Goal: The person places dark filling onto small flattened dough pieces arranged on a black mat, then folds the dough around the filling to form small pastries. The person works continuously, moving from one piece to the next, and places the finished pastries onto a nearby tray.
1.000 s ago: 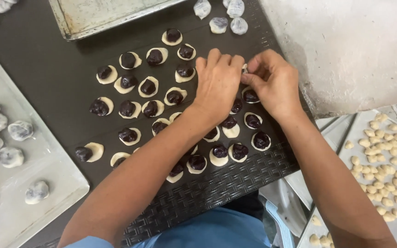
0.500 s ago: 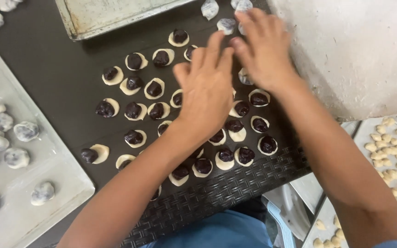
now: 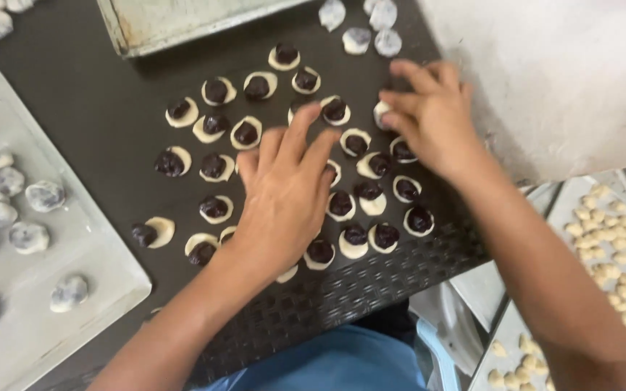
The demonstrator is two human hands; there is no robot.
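Dark perforated work mat [image 3: 96, 123], taken as the landmark for all that follows. On its middle: rows of pale dough rounds [image 3: 215, 168], each topped with a dark ball of filling, all lying open and unfolded; I judge these the part left to do. My left hand [image 3: 284, 195] lies flat over the centre of the rows, fingers spread apart and stretched forward, gripping nothing that I can see. My right hand [image 3: 432, 116] sits toward the mat's far right corner, fingertips drawn together on a small pale dough piece [image 3: 381, 110]; whether it is lifted clear I cannot tell. At the mat's far edge: closed, marbled grey-white dough balls [image 3: 371, 29], counted as finished. Left of the mat: a pale flat tray [image 3: 74, 239] carrying more closed balls of the same kind, about half filled, by my estimate. Beyond the mat: a worn metal tray [image 3: 175, 25], only its near rim in view. Right of the mat: a large white cloth-like mass [image 3: 566, 80], and below it a tray of small cream-coloured nuggets [image 3: 617, 253]. Packages, labels, signs: none visible anywhere around the mat.
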